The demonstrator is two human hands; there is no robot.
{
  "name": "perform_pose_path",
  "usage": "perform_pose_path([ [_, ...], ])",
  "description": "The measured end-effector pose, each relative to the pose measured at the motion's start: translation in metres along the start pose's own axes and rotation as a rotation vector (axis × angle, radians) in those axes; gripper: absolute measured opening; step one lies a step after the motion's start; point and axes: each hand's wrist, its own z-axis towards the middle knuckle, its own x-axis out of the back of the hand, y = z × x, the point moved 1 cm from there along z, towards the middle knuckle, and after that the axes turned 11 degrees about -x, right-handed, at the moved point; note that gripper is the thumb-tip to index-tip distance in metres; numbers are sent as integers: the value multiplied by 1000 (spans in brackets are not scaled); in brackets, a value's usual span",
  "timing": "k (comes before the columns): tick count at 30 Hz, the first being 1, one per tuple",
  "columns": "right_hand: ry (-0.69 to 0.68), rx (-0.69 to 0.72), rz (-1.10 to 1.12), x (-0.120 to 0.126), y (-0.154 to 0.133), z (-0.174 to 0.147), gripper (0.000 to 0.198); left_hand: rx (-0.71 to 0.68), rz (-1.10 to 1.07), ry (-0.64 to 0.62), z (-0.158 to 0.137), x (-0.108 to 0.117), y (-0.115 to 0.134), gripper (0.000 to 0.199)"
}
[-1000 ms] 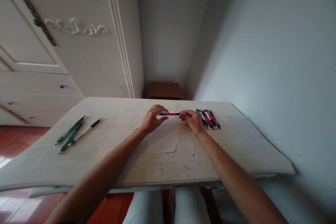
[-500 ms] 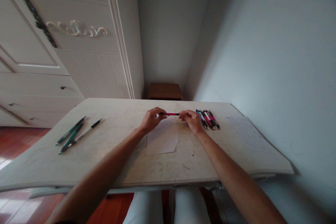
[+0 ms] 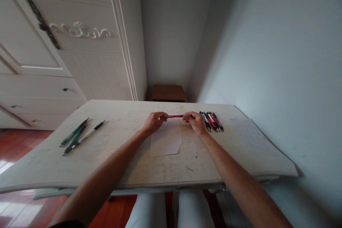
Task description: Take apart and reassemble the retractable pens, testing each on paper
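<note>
A pink pen [image 3: 175, 116] with a black end is stretched level between my two hands, above the far edge of a white paper sheet [image 3: 166, 144]. My left hand [image 3: 155, 122] pinches its left end between thumb and fingers. At the black right end, my right hand [image 3: 195, 122] closes on it with its fingertips. Just right of that hand lies a row of several pens [image 3: 212, 121], blue, black, pink and purple, side by side. The sheet lies flat below my hands, and one of its lower corners looks torn.
On the table's [image 3: 120, 114] left side lie two green pens [image 3: 74, 139] and a white pen with black ends [image 3: 89, 133]. A scribbled sheet [image 3: 251, 135] lies along the right edge. Small scraps [image 3: 189, 168] are near the front. A white cabinet [image 3: 107, 71] and a wall [image 3: 283, 60] flank the table.
The fingers of my left hand have shifted on the pen's left end, closing more tightly together. My right hand keeps its hold. The view has moved very slightly.
</note>
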Motion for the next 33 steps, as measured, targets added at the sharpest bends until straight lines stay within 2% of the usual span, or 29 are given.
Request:
perform_pose_path([
  [2,-2,4,-9,0,1,0,30,-33,-36,59,1,0,-1,17],
  [4,-7,6,-11,0,2,1,30,-77,-62,122,2,0,-1,18],
  [6,-4,11,-10,1,2,1,30,-95,-89,172,2,0,1,34],
  [8,3,13,-14,1,2,1,30,-56,-96,193,2,0,2,53],
  [9,4,14,-18,1,2,1,30,-21,-93,180,2,0,3,54],
  [11,6,17,-25,1,2,1,30,70,-83,119,1,0,3,43],
  [15,0,19,-15,2,3,1,31,196,-88,10,0,0,2,55],
  [21,15,36,-24,1,2,0,30,124,-160,38,4,1,3,27],
  [26,11,35,-39,1,2,0,31,101,-198,124,3,-1,5,53],
  [29,5,31,-30,1,1,0,32,123,-147,69,2,-2,5,37],
  [31,-3,26,-16,0,0,-1,32,129,-122,14,2,-2,4,39],
  [33,-14,19,-5,0,-2,-2,32,119,-124,15,3,0,3,32],
])
